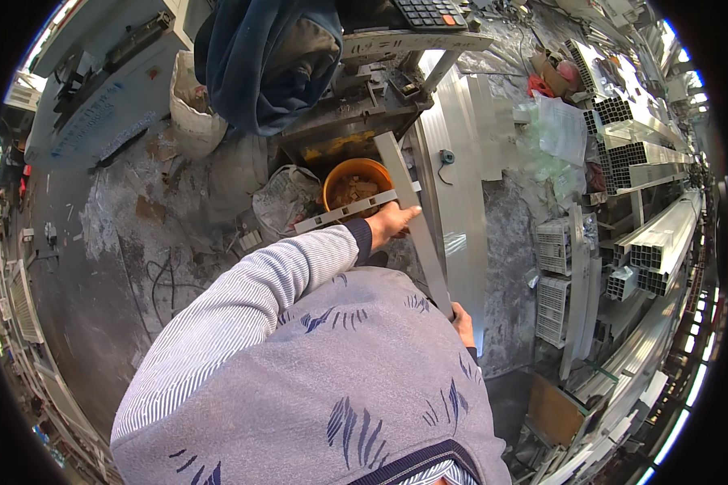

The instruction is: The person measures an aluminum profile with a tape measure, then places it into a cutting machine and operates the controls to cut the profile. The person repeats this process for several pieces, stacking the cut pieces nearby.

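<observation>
Slanting in front of me is a long, flat silvery metal bar (pixel 401 166). My left hand (pixel 391 223) is closed where this bar meets a shorter pale strip with square slots (pixel 332 217); whether the two are joined I cannot tell. Lower down, my right hand (pixel 463 325) grips the near end of the long bar, its fingers partly hidden by it. Just beyond the slotted strip stands an orange bucket (pixel 328 191) with small brownish pieces inside.
A dark blue cloth (pixel 259 73) hangs by a bench with a calculator (pixel 429 13). White sacks (pixel 287 194) flank the bucket. A tape measure (pixel 446 157) lies on long metal panels (pixel 465 210). Stacked square tubes (pixel 659 250) and white crates (pixel 552 311) line the right.
</observation>
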A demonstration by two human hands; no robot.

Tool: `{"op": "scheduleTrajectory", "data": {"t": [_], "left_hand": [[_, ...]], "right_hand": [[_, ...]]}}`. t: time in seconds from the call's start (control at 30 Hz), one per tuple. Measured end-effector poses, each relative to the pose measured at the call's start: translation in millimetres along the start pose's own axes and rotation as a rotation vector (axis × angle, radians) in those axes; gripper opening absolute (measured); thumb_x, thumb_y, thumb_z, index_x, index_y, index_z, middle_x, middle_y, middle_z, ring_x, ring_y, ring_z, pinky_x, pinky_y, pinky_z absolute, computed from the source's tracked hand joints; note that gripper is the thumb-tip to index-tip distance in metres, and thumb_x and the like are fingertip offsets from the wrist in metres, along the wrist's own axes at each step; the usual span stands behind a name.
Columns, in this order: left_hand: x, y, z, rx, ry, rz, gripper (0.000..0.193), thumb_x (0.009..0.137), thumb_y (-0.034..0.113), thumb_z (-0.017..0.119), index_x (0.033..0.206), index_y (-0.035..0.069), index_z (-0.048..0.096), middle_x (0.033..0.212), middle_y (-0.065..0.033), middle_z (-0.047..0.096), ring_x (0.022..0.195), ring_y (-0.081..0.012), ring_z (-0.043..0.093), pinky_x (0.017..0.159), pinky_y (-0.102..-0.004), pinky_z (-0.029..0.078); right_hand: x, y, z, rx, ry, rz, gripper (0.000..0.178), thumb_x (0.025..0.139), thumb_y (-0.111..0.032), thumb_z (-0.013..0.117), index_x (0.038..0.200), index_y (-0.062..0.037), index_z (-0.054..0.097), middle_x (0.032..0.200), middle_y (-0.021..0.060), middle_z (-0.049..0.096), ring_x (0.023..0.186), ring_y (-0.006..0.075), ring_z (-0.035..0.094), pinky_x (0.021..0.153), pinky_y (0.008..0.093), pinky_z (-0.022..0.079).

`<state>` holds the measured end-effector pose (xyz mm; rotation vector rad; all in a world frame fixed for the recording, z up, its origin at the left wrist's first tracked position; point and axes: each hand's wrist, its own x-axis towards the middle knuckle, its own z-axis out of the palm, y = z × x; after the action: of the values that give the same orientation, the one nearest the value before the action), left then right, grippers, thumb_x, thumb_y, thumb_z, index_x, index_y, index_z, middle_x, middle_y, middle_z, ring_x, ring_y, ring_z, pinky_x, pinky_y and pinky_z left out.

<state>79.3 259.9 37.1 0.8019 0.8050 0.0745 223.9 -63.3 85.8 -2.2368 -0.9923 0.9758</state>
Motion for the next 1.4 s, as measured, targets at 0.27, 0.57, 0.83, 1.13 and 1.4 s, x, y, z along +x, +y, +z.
{"op": "scheduleTrajectory", "data": {"t": [0.27, 0.57, 0.83, 1.13, 1.4], "left_hand": [[30, -12, -29, 0.023, 0.264, 0.066, 0.046, 0.102, 0.037, 0.063, 0.122, -0.005, 0.057, 0.103, -0.0156, 0.071, 0.083, -0.0237, 0.070, 0.064, -0.0384, 0.051], [52, -21, -46, -0.063, 0.239, 0.072, 0.062, 0.099, 0.027, 0.068, 0.139, -0.015, 0.047, 0.133, -0.0274, 0.062, 0.121, -0.0319, 0.062, 0.100, -0.0398, 0.049], [73, -27, -59, -0.019, 0.336, 0.145, 0.071, 0.100, 0.031, 0.065, 0.148, -0.013, 0.036, 0.141, -0.0280, 0.055, 0.129, -0.0336, 0.056, 0.109, -0.0457, 0.044], [68, -33, -52, -0.159, 0.465, 0.258, 0.058, 0.097, 0.032, 0.070, 0.131, -0.012, 0.052, 0.127, -0.0186, 0.062, 0.119, -0.0218, 0.057, 0.104, -0.0361, 0.045], [-4, -150, 15, -0.412, 0.550, -0.056, 0.053, 0.087, 0.006, 0.061, 0.139, 0.007, 0.051, 0.120, -0.0033, 0.060, 0.097, -0.0139, 0.057, 0.077, -0.0295, 0.048]], "right_hand": [[55, -46, 17, -0.096, -0.047, -0.018, 0.043, 0.073, -0.014, 0.074, 0.114, -0.0013, 0.070, 0.098, 0.0211, 0.076, 0.092, 0.0314, 0.075, 0.084, 0.0385, 0.057], [98, -28, 39, -0.013, -0.104, 0.025, 0.049, 0.070, -0.011, 0.076, 0.117, -0.0035, 0.070, 0.095, 0.0127, 0.076, 0.087, 0.0204, 0.072, 0.082, 0.0334, 0.057], [154, -7, 41, 0.085, -0.246, 0.017, 0.057, 0.071, -0.011, 0.080, 0.126, -0.0020, 0.067, 0.105, 0.0107, 0.075, 0.093, 0.0181, 0.071, 0.086, 0.0325, 0.056], [232, 11, 59, -0.055, -0.625, 0.122, 0.051, 0.069, -0.021, 0.092, 0.103, -0.0029, 0.059, 0.092, 0.0123, 0.072, 0.086, 0.0224, 0.070, 0.077, 0.0386, 0.056], [244, -8, 117, 0.317, -0.893, -0.148, 0.061, 0.080, -0.024, 0.087, 0.130, -0.0034, 0.061, 0.117, 0.0146, 0.073, 0.108, 0.0245, 0.071, 0.095, 0.0384, 0.056]]}}
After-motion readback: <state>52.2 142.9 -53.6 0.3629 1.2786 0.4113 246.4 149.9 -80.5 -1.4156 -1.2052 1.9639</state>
